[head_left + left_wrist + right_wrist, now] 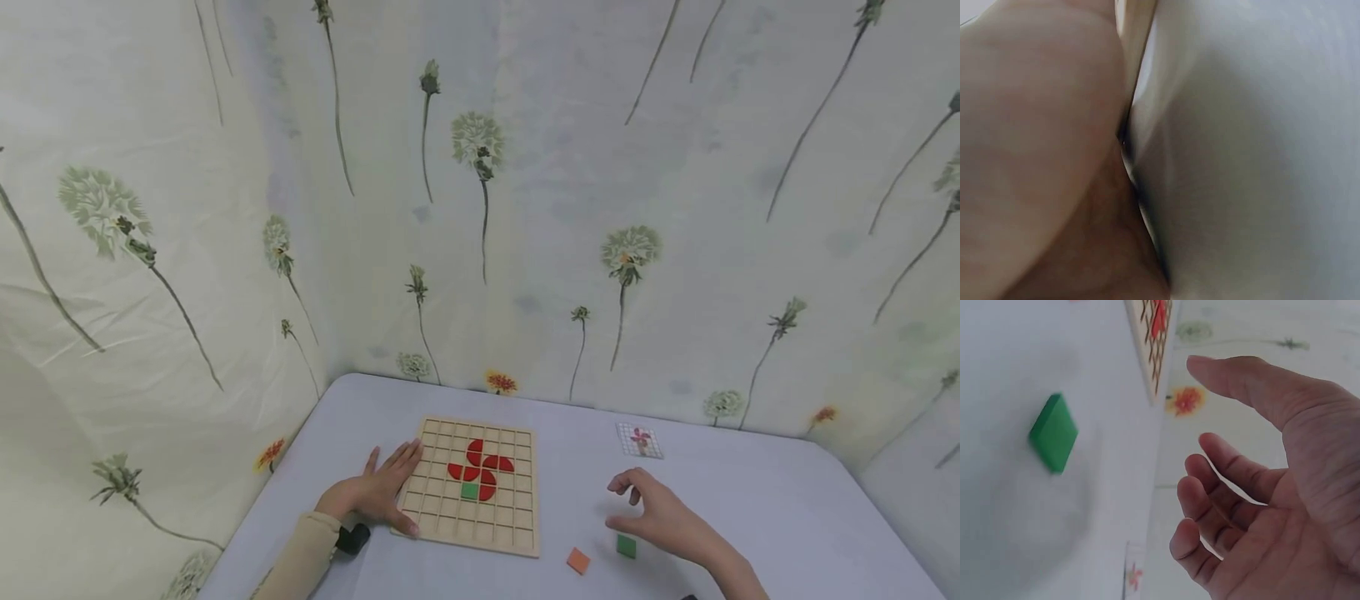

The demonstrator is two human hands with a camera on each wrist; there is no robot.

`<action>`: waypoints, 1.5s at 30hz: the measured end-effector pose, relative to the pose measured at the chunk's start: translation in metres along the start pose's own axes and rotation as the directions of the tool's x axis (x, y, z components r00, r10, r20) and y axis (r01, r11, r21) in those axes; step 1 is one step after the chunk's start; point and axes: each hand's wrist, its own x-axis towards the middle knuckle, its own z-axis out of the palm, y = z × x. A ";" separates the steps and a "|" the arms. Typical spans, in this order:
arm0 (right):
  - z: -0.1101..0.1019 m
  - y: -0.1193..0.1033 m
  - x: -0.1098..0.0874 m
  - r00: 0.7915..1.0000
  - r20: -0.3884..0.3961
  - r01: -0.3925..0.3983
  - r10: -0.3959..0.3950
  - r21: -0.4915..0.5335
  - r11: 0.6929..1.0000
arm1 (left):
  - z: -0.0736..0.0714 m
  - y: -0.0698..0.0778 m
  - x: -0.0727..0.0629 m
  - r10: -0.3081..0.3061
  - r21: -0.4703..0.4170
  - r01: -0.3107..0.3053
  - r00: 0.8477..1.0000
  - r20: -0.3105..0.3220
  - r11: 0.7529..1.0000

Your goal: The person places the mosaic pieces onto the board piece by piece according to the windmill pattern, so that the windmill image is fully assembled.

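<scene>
A wooden grid board (510, 537) lies on the table, with several red rounded pieces (491, 461) and a green square tile (469, 491) in its cells. My left hand (375, 492) rests along the board's left edge, fingers spread and straight, thumb at the near corner. The left wrist view shows mostly skin, with a sliver of the board's side (1137, 31). Over the table to the right, my right hand (660, 518) hovers with fingers loosely bent and thumb apart, holding nothing. Close below it lies a loose green tile (1055, 434), apart from the fingers.
An orange square tile (578, 561) lies between the board and the loose green tile. Farther back on the right is a small card (640, 440) printed with a grid and a red pinwheel figure. Flower-patterned cloth (540, 208) hangs behind the white table (765, 500).
</scene>
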 end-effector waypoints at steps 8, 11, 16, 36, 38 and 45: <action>0.001 0.024 -0.016 0.997 0.053 -0.062 0.059 0.048 0.997 | 0.003 -0.006 0.001 -0.019 0.006 0.019 1.000 -0.006 1.000; 0.006 0.031 -0.019 0.995 0.083 -0.067 0.063 0.051 0.996 | 0.003 -0.006 0.002 -0.021 0.006 0.021 1.000 -0.005 1.000; 0.012 0.035 -0.022 0.995 0.086 -0.057 0.056 0.005 0.998 | 0.002 -0.003 0.001 -0.008 0.020 0.008 1.000 -0.001 1.000; 0.020 0.047 -0.016 0.997 0.061 -0.045 0.045 -0.016 0.999 | -0.003 -0.001 0.000 0.007 0.029 -0.007 1.000 0.003 1.000; 0.021 0.045 -0.015 0.996 0.051 -0.077 0.077 -0.015 0.997 | -0.003 -0.001 0.000 0.012 0.028 -0.012 1.000 0.003 1.000; 0.020 0.044 -0.014 0.996 0.084 0.005 -0.007 0.016 1.000 | -0.001 0.000 -0.002 0.006 0.026 -0.006 1.000 0.003 1.000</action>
